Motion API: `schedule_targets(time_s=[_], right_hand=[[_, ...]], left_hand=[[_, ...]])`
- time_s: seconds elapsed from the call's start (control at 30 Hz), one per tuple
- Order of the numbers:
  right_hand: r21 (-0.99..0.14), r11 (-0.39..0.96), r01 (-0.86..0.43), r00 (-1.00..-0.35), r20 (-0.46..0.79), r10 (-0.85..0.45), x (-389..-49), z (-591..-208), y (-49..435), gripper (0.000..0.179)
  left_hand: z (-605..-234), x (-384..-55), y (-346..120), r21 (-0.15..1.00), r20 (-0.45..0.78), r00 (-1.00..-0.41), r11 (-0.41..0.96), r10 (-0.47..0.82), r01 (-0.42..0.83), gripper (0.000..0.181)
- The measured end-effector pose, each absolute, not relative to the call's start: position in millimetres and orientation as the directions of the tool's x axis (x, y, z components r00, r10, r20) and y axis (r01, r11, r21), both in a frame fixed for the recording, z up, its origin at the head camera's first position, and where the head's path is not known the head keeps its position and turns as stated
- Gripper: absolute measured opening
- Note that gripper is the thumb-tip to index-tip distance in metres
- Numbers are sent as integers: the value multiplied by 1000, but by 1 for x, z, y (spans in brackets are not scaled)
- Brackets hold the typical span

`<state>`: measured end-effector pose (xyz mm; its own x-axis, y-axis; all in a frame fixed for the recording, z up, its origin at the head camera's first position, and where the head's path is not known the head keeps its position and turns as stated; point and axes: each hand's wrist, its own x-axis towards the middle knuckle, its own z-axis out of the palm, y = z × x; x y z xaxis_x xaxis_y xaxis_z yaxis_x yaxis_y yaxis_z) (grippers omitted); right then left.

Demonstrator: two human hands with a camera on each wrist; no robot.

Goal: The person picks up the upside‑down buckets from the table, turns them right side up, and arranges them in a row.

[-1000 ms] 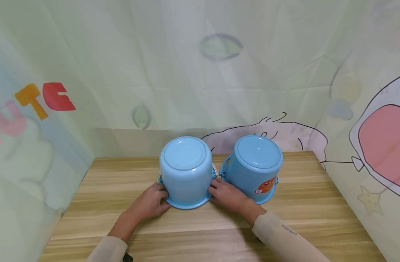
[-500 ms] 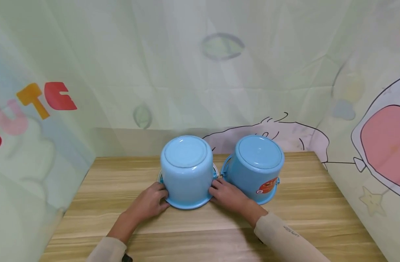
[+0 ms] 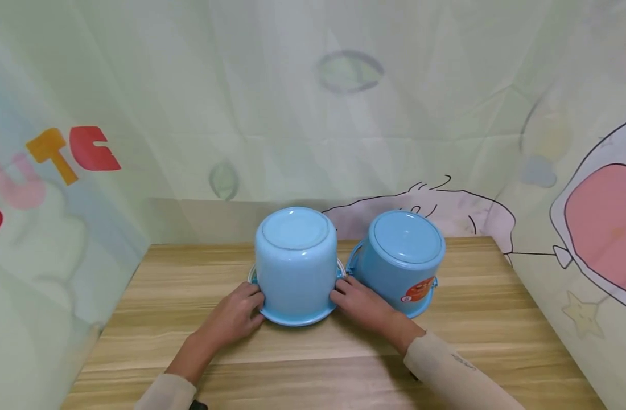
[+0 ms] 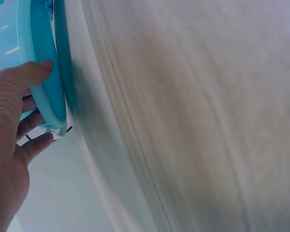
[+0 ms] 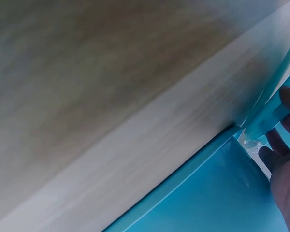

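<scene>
In the head view, a light blue bucket [image 3: 296, 279] stands upside down on the wooden table, its base tipped slightly toward the back wall. My left hand [image 3: 235, 313] grips its rim at the left, and my right hand [image 3: 365, 304] grips the rim at the right. The left wrist view shows the left thumb on the blue rim [image 4: 41, 92], fingers behind it. In the right wrist view, the right fingers [image 5: 279, 150] curl at the held rim, only partly in view. A second blue bucket [image 3: 397, 282], also upside down, stands close beside the right hand.
The second bucket carries an orange-red label [image 3: 417, 290], and its handle [image 3: 354, 259] shows on its left side. The wooden table [image 3: 303, 376] ends at the back against a printed curtain [image 3: 272, 125]. Similar curtains rise along the left and right sides.
The held bucket has tipped a little away from me and shifted slightly right, with both hands still on its rim. The second bucket stays in place.
</scene>
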<state>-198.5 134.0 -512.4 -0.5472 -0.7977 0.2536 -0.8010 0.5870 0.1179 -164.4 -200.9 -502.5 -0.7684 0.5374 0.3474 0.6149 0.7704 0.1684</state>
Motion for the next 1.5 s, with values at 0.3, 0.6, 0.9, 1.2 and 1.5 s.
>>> schedule_targets(time_s=[0.3,0.6,0.9,1.2,1.5], right_hand=[[102,583,-806,-543,265,-797,-197,-510,139,11],[131,520,-844,-450,353,-820,-191,-506,142,10],[123,484,-866,-393,431,-812,-189,-504,144,33],[119,477,-871,-385,437,-813,-187,-490,148,22],[140,475,-868,-369,457,-809,-183,-475,150,18]], left_hand=[[-500,-163,-200,128,403,-729,755,553,643,33],[-503,-160,-203,106,537,-639,707,551,699,34],[-502,-156,-204,94,600,-598,695,532,713,18],[-487,-153,-203,94,656,-557,677,510,730,22],[-475,-151,-205,98,661,-559,681,501,726,20]])
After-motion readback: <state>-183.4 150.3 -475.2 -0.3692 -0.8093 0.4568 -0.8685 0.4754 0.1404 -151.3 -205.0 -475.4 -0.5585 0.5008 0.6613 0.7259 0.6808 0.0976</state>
